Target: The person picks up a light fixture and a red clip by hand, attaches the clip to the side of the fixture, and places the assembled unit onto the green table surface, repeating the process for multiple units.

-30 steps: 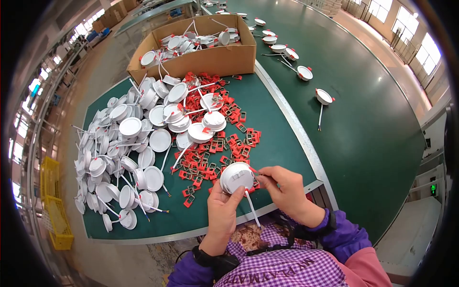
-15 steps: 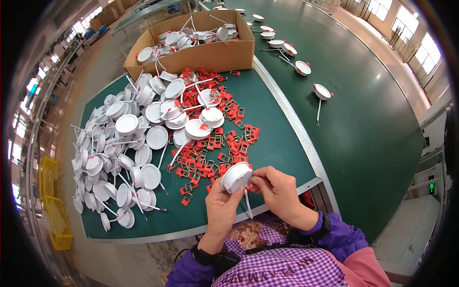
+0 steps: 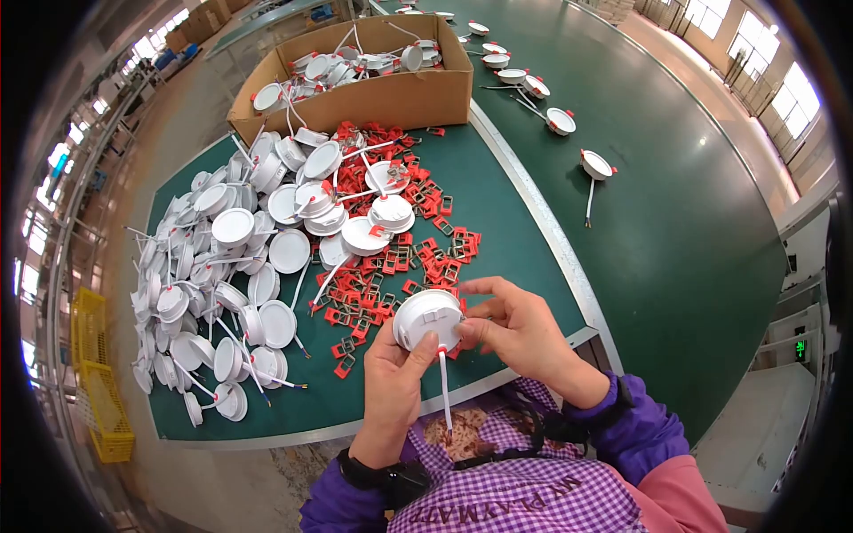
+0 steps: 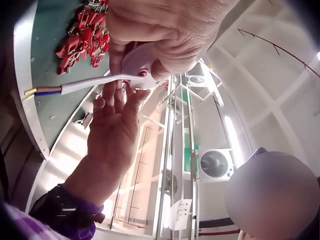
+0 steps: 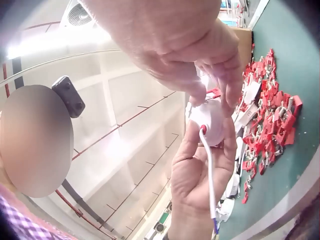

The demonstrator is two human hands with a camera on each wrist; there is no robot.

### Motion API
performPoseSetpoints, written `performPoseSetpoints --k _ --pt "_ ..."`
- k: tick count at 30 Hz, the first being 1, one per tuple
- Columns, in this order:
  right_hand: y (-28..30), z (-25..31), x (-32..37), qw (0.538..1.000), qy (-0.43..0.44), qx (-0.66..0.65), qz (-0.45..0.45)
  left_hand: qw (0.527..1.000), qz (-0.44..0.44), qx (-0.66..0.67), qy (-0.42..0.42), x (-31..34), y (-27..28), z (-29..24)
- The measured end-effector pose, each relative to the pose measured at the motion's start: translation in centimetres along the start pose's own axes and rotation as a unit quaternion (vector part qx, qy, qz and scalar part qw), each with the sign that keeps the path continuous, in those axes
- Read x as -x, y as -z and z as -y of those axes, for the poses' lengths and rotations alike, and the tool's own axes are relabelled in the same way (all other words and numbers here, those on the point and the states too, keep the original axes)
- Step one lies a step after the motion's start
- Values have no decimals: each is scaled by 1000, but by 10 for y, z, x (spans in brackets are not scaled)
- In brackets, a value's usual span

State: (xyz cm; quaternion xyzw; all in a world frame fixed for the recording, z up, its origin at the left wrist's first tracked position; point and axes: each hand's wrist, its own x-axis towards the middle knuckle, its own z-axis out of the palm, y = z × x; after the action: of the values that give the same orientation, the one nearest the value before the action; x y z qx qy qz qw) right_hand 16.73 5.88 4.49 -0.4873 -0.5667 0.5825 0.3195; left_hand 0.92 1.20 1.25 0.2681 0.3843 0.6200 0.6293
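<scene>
A round white downlight (image 3: 428,318) is held over the table's front edge, its back facing up and its white cable (image 3: 445,391) hanging down. My left hand (image 3: 391,377) grips its left side, thumb on the back. At the opposite side my right hand (image 3: 524,333) holds the rim between thumb and spread fingers. In the right wrist view a red clip (image 5: 214,93) shows between those fingers, at the downlight's side. The cable's bare-tipped brown and blue wires (image 4: 47,92) stick out in the left wrist view.
Left on the green table is a heap of white downlights (image 3: 209,275); beside it lie loose red spring clips (image 3: 435,258). Behind stands a cardboard box (image 3: 373,99) of downlights. A metal rail (image 3: 542,209) separates the green conveyor (image 3: 666,240), which carries a row of downlights (image 3: 597,165).
The downlight has moved slightly left and turned its back more toward the head camera. My right hand's fingers have spread from a close pinch at its side.
</scene>
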Motion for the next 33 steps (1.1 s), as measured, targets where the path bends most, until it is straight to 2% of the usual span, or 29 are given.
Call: performPoseSetpoints --k 2,4,5,7,8,10,11,12,14,15,20,21,22,23,24,25,27,28,30,33 --pt "-3 -4 -2 1000 6 15 11 1000 -8 -16 17 1 0 -1" --pt "-9 -17 -4 998 59 -4 -14 1000 -12 -10 23 1 1 1" --pt "-6 -16 -5 998 59 -4 -16 1000 -15 -5 26 0 3 2" --pt "3 -12 -7 996 -44 -54 52 999 -11 -13 40 -3 9 1" --pt "5 -15 -7 996 -43 -54 55 998 -9 -21 54 -4 13 -2" --pt "9 -27 -4 993 37 113 -9 997 -49 -61 15 -7 19 -12" --pt "11 -42 -5 954 170 245 -33 996 -56 -66 19 -8 22 -17" --pt "12 -53 -4 954 170 245 -32 996 -56 -65 20 -8 25 -17" --pt "11 -64 -1 893 207 399 25 993 -42 -100 36 -5 31 -14" --pt "10 -65 0 882 199 427 35 992 -49 -112 27 -3 31 -10" --pt "11 -64 0 845 232 478 58 991 -52 -97 70 3 27 -9" --pt "10 -64 0 831 236 498 69 992 -30 -95 80 4 31 -4" --pt "10 -64 0 832 238 497 69 991 -9 -94 91 5 36 1" --pt "10 -64 -1 845 184 500 48 991 22 -80 102 7 41 5" --pt "10 -64 -2 855 131 501 25 991 22 -82 101 9 40 4" --pt "11 -56 -2 855 133 500 26 991 13 -35 126 10 38 4" --pt "15 -37 1 958 68 273 -55 987 7 30 156 12 32 9" --pt "13 -37 1 958 67 273 -54 987 6 31 157 13 30 12" --pt "3 -35 -1 979 145 117 -87 964 39 123 233 12 26 17" --pt "-12 -33 0 979 162 109 -65 952 57 154 260 10 17 19"
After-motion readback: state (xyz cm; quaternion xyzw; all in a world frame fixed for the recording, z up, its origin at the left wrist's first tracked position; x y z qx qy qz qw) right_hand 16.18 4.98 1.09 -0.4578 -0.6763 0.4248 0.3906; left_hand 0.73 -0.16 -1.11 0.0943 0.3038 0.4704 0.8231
